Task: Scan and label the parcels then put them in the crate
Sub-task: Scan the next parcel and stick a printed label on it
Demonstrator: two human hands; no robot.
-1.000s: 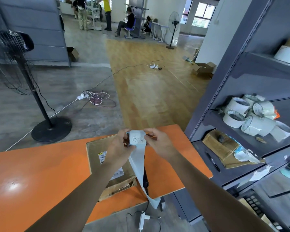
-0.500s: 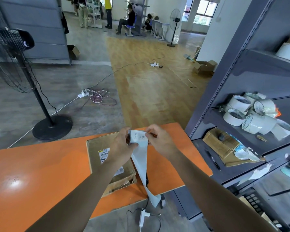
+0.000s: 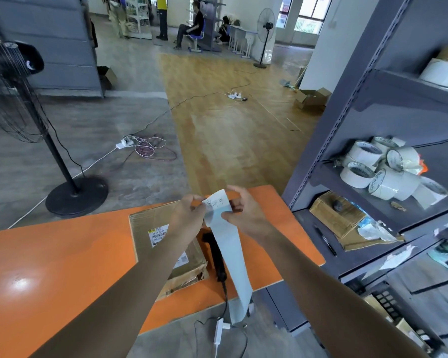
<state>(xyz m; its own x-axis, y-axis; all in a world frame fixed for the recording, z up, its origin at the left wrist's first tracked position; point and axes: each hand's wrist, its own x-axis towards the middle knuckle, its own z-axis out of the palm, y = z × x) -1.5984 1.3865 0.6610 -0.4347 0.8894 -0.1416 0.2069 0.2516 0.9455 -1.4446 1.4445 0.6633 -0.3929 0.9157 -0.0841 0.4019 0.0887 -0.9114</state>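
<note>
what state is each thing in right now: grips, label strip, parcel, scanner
left grip, pinching the label strip's top end
right grip, pinching that end from the other side
label strip, held up, tail hanging past the table edge
top label, looks partly peeled
parcel, closed, flat on the orange table
scanner, lying beside the parcel, untouched
tape rolls, piled on the shelf

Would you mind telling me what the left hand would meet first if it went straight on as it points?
The left hand pinches the label strip, fingers pointing rightward. Past the strip it would probably meet the right hand, which grips the opposite edge, though depth is unclear.
</note>
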